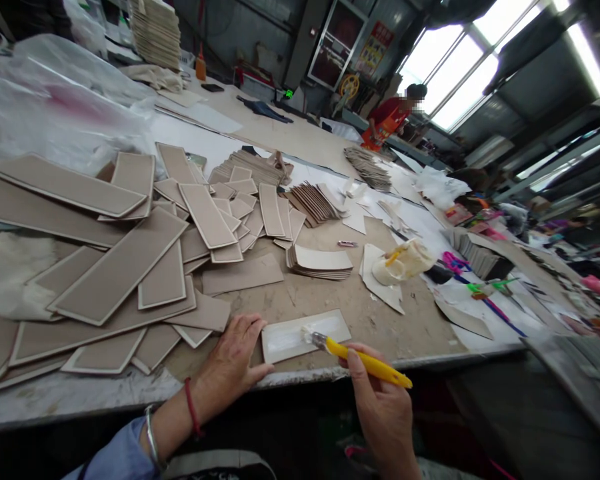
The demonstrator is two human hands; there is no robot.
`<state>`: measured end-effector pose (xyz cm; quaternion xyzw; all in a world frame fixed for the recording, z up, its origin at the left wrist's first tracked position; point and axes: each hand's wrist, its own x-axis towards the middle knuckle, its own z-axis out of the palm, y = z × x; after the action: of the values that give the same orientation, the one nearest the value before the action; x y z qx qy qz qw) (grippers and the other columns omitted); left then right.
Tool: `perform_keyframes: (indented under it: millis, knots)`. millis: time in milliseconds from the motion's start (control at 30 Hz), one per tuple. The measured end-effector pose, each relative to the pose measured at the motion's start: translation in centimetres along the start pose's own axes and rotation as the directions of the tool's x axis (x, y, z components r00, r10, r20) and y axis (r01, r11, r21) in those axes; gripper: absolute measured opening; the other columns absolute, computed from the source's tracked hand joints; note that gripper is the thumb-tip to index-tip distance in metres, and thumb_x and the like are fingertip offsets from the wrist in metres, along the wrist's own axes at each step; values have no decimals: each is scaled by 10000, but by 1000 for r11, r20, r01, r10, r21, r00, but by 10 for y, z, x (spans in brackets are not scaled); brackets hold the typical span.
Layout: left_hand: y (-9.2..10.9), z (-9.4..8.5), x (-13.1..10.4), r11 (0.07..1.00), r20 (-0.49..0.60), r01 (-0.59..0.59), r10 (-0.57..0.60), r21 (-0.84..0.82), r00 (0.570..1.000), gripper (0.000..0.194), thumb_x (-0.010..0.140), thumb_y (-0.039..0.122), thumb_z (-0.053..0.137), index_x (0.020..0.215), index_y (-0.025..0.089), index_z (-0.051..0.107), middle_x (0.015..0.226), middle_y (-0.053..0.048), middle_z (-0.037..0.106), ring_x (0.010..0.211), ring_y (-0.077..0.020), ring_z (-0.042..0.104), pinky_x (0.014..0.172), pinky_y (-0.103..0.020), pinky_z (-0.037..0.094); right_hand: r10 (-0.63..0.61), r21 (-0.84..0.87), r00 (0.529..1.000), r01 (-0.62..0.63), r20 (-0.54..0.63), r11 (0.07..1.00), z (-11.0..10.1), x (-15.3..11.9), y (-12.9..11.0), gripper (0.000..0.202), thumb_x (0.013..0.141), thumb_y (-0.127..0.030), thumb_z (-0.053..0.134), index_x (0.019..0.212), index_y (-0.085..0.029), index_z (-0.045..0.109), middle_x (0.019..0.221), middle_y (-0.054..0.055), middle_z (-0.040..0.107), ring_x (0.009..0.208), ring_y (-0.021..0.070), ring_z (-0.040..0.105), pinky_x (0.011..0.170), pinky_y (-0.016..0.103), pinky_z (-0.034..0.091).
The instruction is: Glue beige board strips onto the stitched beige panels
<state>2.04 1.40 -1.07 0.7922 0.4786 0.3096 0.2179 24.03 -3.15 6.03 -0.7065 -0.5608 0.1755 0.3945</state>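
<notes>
My right hand (380,400) is closed round the yellow handle of a glue brush (363,363). The brush's bristles touch a flat beige panel (335,325) at the table's front edge, where a wet white smear covers much of its face. At the panel's left end lies my left hand (235,353), its thumb and fingers apart and the fingertips by the panel's edge. Beyond the panel sits a small stack of curved panels (323,260). To its right stands a glue-crusted pot (390,270) on a white scrap.
A loose heap of taupe panels (120,267) with pale borders fills the left side. Fanned stacks (313,203) lie farther back. Clear plastic sheeting (70,100) is bunched at back left. A person in a red top (390,117) stands across the table.
</notes>
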Motion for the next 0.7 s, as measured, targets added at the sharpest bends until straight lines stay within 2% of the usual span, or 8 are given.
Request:
perform_keyframes:
  millis: [100, 233, 333, 533, 700]
  knots:
    - [0, -1, 0, 1000, -3, -11, 11, 14, 1000, 579, 651, 229, 737, 1148, 159, 449, 1138, -117, 507, 1093, -300, 461, 942, -485, 444, -62, -3, 996, 62, 70, 998, -2, -2, 5, 238, 853, -367, 507, 909, -175, 636, 831, 63, 669, 765, 197, 646, 711, 308, 517]
    - [0, -2, 0, 1000, -9, -13, 14, 16, 1000, 546, 669, 255, 723, 1141, 169, 463, 1138, -110, 516, 1089, -297, 474, 933, -480, 453, -207, -219, 976, 189, -63, 957, -16, 11, 25, 225, 854, -351, 503, 889, -172, 634, 861, 65, 665, 795, 194, 632, 776, 328, 501]
    - [2, -3, 0, 1000, -15, -10, 10, 25, 1000, 529, 673, 256, 716, 1136, 170, 474, 1140, -109, 525, 1080, -297, 485, 926, -480, 459, -324, -320, 943, 283, -80, 904, -27, 20, 34, 193, 863, -316, 504, 887, -167, 624, 848, 64, 656, 795, 185, 627, 771, 320, 503]
    - [2, -3, 0, 1000, -33, 1, 0, 8, 999, 517, 658, 247, 724, 1117, 169, 499, 1128, -106, 539, 1078, -296, 490, 937, -476, 457, -508, -337, 860, 466, -43, 818, -27, 18, 27, 112, 863, -203, 522, 930, -174, 606, 850, 57, 640, 813, 174, 617, 787, 330, 509]
    - [1, -1, -1, 1000, -23, 15, -16, -12, 1000, 578, 634, 228, 741, 1147, 156, 484, 1145, -113, 526, 1096, -296, 473, 955, -468, 444, -603, -357, 797, 554, -32, 752, -25, 18, 19, 186, 836, -131, 557, 1017, -171, 583, 900, 63, 634, 841, 168, 612, 806, 325, 507]
